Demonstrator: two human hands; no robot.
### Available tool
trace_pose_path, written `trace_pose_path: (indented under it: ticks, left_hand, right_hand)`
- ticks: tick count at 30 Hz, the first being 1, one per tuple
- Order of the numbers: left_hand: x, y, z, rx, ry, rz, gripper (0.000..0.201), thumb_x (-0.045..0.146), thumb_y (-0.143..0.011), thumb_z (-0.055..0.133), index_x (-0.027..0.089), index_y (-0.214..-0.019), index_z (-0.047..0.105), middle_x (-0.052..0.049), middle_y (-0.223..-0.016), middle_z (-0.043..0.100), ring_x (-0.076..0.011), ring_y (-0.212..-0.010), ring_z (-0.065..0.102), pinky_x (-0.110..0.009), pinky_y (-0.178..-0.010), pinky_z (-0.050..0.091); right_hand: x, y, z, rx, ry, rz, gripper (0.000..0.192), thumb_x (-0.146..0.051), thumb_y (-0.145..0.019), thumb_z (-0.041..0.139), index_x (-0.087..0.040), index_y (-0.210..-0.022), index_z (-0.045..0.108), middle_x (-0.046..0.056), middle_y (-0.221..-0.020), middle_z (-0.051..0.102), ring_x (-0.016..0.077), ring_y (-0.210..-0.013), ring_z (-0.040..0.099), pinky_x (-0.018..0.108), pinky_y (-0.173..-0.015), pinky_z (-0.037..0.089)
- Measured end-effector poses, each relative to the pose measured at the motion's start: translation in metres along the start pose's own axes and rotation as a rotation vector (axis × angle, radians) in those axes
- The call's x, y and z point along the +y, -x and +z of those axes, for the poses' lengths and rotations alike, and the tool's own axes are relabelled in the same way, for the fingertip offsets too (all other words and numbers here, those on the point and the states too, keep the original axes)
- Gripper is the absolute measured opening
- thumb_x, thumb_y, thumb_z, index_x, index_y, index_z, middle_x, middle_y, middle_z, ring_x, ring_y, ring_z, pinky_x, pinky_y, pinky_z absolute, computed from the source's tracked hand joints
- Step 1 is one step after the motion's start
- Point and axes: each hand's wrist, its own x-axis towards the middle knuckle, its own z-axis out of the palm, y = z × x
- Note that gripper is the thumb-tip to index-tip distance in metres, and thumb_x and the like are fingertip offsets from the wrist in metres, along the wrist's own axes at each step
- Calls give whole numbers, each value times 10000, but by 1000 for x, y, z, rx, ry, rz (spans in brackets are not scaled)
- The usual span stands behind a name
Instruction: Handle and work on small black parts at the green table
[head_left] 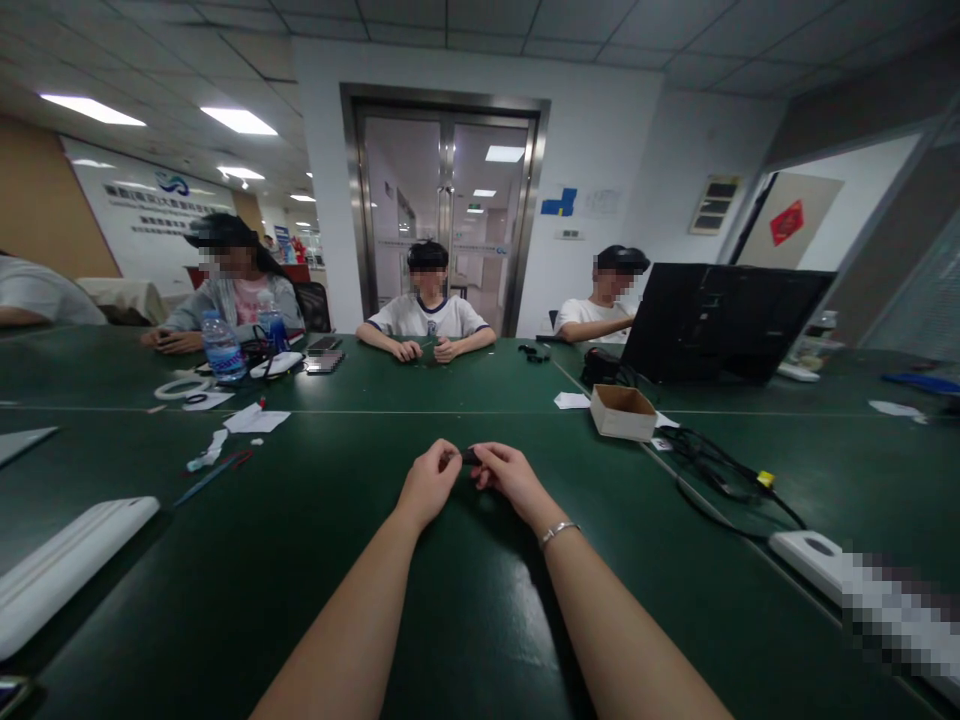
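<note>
Both my hands meet over the dark green table (pixel 315 520) in front of me. My left hand (pixel 429 482) and my right hand (pixel 508 474) pinch a small dark object (pixel 470 457) between their fingertips, one at each end. The object is mostly hidden by the fingers and too small to identify. A thin silver bracelet (pixel 559 531) sits on my right wrist. Both forearms stretch forward just above the tabletop.
A small open cardboard box (pixel 622 412) and black cables (pixel 712 470) lie to the right, with a black laptop (pixel 720 320) behind. A white flat device (pixel 67 560) lies at left, paper scraps (pixel 255 420) and water bottles (pixel 222 348) farther back. Three people sit across the table.
</note>
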Motion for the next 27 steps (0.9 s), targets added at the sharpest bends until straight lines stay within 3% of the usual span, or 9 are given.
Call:
trace_pose_path:
  ticks: [4,13,20,27]
  left_hand:
    - [-4,-8,-1,43,68,15,101,279,-792,533,200,-843,570,21,-724,573,-121,-666,529,-237,-638,400]
    - [-13,-19,-3,103,225,-57,175,292,-773,551,174,-898,582,-29,-836,619,-133,-727,567,-230,-631,438]
    - [-16,-21,-2,48,179,-89,272,387,-787,553,158,-923,605,-43,-787,621,-140,-688,564,-230,-586,431]
    - [-7,-17,-6,23,-36,-103,429,540,-863,392,174,-746,584,-13,-645,594,-139,-584,540,-244,-543,385]
  right_hand:
    - [0,-11,2,14,63,32,298,-391,-786,691,-127,-912,633,12,-625,635,77,-414,514,210,-463,489]
    - [-2,-21,9,6,143,-61,248,-312,-810,652,-146,-992,622,7,-682,637,71,-412,506,187,-400,464]
    - [-1,-17,-2,-103,-17,-96,375,-238,-685,766,-205,-1033,631,9,-871,592,86,-568,593,227,-520,534]
    - [-3,-17,1,-126,-42,-90,393,-162,-657,776,-195,-1024,638,28,-971,596,94,-626,644,219,-590,554]
